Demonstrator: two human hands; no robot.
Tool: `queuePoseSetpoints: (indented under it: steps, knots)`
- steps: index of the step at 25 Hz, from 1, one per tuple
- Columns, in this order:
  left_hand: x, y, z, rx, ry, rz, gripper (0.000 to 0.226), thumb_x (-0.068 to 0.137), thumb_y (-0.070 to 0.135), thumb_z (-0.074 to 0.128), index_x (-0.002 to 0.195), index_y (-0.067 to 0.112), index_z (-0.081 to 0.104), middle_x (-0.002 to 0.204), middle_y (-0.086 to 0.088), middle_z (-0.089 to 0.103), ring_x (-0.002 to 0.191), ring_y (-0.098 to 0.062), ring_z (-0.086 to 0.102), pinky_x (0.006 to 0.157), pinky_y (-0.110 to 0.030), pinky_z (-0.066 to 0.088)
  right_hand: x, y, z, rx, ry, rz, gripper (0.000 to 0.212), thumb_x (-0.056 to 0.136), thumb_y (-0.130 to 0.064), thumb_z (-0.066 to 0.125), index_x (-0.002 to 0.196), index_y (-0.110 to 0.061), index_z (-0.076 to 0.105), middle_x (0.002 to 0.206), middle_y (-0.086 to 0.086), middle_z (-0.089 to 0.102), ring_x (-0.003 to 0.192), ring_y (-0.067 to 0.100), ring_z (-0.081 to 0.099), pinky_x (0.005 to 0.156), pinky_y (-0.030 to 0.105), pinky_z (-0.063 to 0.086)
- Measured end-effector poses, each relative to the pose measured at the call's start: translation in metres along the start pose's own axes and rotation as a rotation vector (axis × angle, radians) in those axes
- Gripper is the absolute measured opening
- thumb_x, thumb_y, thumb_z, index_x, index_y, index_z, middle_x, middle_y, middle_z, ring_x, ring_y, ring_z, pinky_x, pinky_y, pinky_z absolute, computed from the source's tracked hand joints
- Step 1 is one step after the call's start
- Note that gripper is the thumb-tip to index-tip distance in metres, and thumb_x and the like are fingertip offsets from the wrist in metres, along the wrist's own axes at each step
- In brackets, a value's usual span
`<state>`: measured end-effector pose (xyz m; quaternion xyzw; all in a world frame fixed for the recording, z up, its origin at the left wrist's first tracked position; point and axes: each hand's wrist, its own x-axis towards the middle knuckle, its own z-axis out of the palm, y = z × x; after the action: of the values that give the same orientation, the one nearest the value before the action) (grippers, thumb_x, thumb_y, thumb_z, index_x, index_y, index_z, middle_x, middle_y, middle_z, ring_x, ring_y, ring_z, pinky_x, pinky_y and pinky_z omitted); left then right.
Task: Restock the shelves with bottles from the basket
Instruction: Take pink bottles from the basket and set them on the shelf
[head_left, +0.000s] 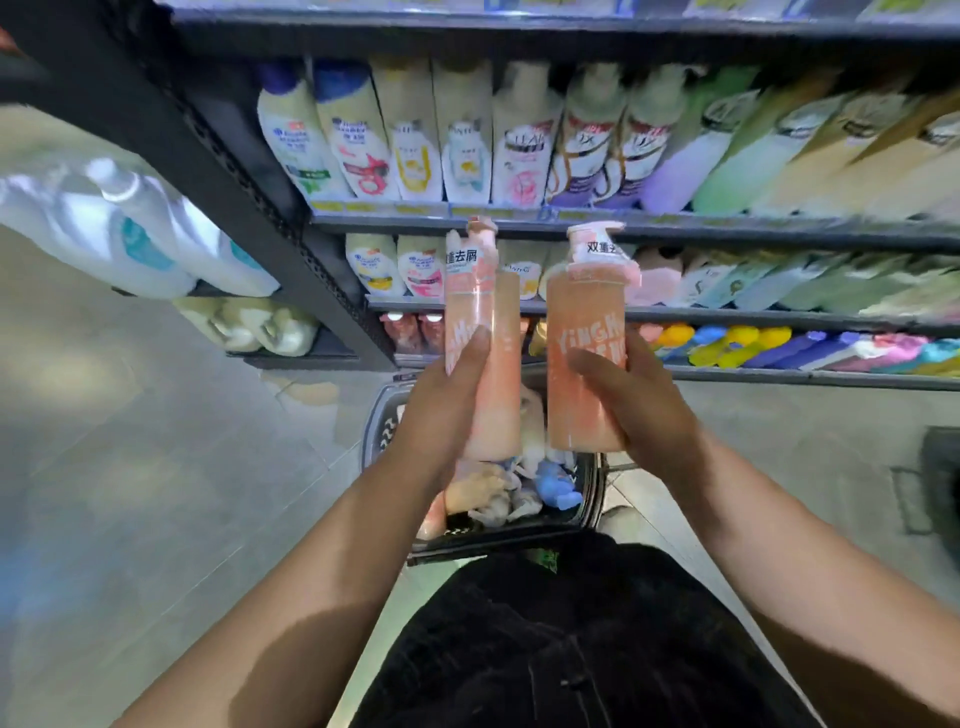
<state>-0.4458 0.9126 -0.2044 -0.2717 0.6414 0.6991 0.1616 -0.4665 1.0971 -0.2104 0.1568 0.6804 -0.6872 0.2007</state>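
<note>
My left hand (441, 410) grips a tall peach-pink pump bottle (485, 322) upright, thumb across its front. My right hand (639, 410) holds a second, matching peach-pink pump bottle (582, 353) beside it. Both bottles hover above a dark basket (587, 499) on the floor, which holds several more bottles, among them a blue one (558, 486). In front stand dark shelves (675, 228) packed with rows of shampoo bottles.
A shelf upright (291, 234) separates this unit from a left unit with large white jugs (135, 234). The lowest shelf carries colourful bottles (779, 348). Grey tiled floor (156, 493) spreads to the left. A dark object (940, 483) sits at the right edge.
</note>
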Motion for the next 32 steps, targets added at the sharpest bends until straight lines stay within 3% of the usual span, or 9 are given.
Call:
queuePoseSetpoints:
  steps: [2,6,8,11,13,15,19,27,32]
  knots:
    - [-0.007,0.021,0.025,-0.025,-0.074,0.029,0.042,0.090,0.053,0.058,0.112,0.020,0.068,0.089,0.003,0.075,0.079,-0.011,0.072,0.065,-0.027,0.053,-0.011,-0.023,-0.019,0.024,0.036,-0.065,0.051,0.072,-0.035,0.072,0.119,-0.018,0.058,0.102,0.005,0.071,0.088,0.016,0.071,0.072,0.035,0.055]
    - [-0.022,0.052,0.084,-0.060,-0.193,0.067,0.036,0.084,0.046,0.067,0.107,0.019,0.068,0.097,-0.002,0.075,0.088,-0.018,0.072,0.080,-0.039,0.057,-0.025,-0.060,-0.075,0.134,0.045,-0.161,0.064,0.065,-0.034,0.076,0.124,-0.018,0.055,0.108,0.008,0.070,0.096,0.024,0.069,0.074,0.037,0.057]
    - [-0.029,0.062,0.115,-0.048,-0.239,0.092,0.023,0.091,0.038,0.061,0.103,0.019,0.067,0.092,-0.002,0.075,0.083,-0.018,0.071,0.076,-0.040,0.057,-0.031,-0.076,-0.106,0.129,0.037,-0.193,0.067,0.066,-0.032,0.076,0.128,-0.021,0.053,0.111,0.004,0.070,0.099,0.021,0.069,0.077,0.036,0.057]
    - [-0.045,0.073,0.176,-0.079,-0.288,0.123,0.018,0.095,0.029,0.057,0.096,0.015,0.069,0.082,-0.003,0.074,0.072,-0.017,0.070,0.064,-0.031,0.056,-0.045,-0.097,-0.166,0.101,0.063,-0.247,0.050,0.066,-0.030,0.077,0.112,-0.025,0.059,0.102,0.001,0.072,0.095,0.018,0.069,0.082,0.036,0.057]
    - [-0.056,0.080,0.219,-0.096,-0.304,0.151,0.022,0.088,0.033,0.066,0.097,0.013,0.070,0.088,-0.007,0.076,0.076,-0.022,0.071,0.072,-0.037,0.057,-0.052,-0.108,-0.205,0.125,0.061,-0.265,0.041,0.072,-0.020,0.079,0.107,-0.023,0.057,0.104,0.006,0.070,0.097,0.024,0.067,0.087,0.041,0.055]
    - [-0.065,0.086,0.261,-0.100,-0.326,0.194,0.042,0.077,0.041,0.073,0.107,0.012,0.069,0.101,-0.013,0.075,0.090,-0.029,0.070,0.084,-0.047,0.056,-0.061,-0.117,-0.243,0.172,0.039,-0.287,0.041,0.078,-0.012,0.076,0.112,-0.021,0.055,0.108,0.008,0.069,0.099,0.025,0.066,0.091,0.044,0.053]
    - [-0.081,0.093,0.328,-0.077,-0.408,0.280,0.040,0.086,0.040,0.067,0.116,0.013,0.066,0.112,-0.013,0.073,0.105,-0.034,0.069,0.092,-0.055,0.052,-0.074,-0.132,-0.312,0.200,-0.008,-0.357,0.065,0.075,-0.019,0.076,0.132,-0.011,0.047,0.120,0.010,0.067,0.107,0.022,0.067,0.087,0.035,0.056]
    - [-0.104,0.129,0.419,0.012,-0.429,0.385,0.047,0.079,0.043,0.065,0.114,0.012,0.065,0.107,-0.008,0.075,0.102,-0.025,0.071,0.089,-0.042,0.056,-0.085,-0.170,-0.403,0.198,0.016,-0.383,0.081,0.061,-0.038,0.084,0.132,-0.024,0.048,0.120,0.004,0.067,0.108,0.024,0.067,0.093,0.050,0.052]
    - [-0.096,0.148,0.455,0.026,-0.457,0.377,0.052,0.074,0.042,0.068,0.116,0.012,0.063,0.108,-0.008,0.074,0.097,-0.023,0.072,0.081,-0.041,0.060,-0.079,-0.193,-0.439,0.122,0.042,-0.419,0.083,0.060,-0.038,0.084,0.133,-0.026,0.046,0.122,0.002,0.066,0.109,0.022,0.066,0.092,0.049,0.053]
